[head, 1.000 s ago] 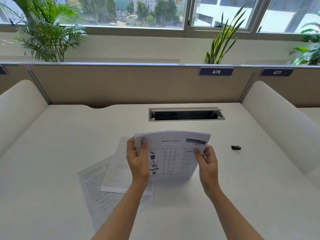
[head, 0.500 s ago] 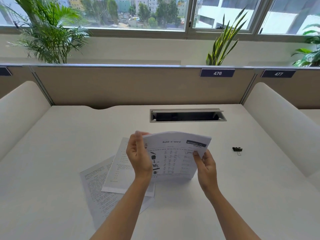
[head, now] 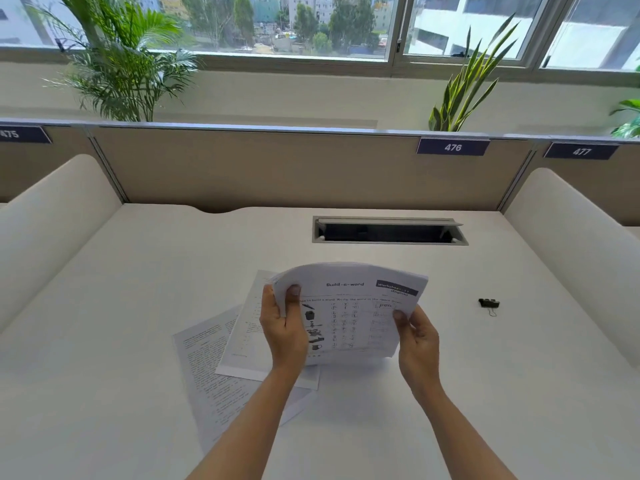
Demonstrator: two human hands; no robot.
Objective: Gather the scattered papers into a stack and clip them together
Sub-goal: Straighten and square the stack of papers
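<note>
I hold a small stack of papers (head: 349, 306) upright above the white desk (head: 138, 306); its front sheet reads "Build-a-word". My left hand (head: 282, 329) grips the stack's left edge, thumb on the front. On the right edge my right hand (head: 417, 344) pinches it lower down. The stack's top bows toward me. Two more printed sheets lie flat on the desk under my left arm: one (head: 242, 334) on top, a text page (head: 204, 362) skewed beneath it. A black binder clip (head: 488, 303) lies on the desk to the right of my hands.
A recessed cable slot (head: 388, 232) with an open lid sits in the desk behind the papers. Padded side dividers (head: 568, 244) flank the desk, and a beige back panel (head: 259, 168) with tag 476 closes it off. Plants stand on the sill beyond.
My left hand has shifted its grip on the stack's left edge, and the top of the stack now curls forward more. The loose sheets and the clip have not moved.
</note>
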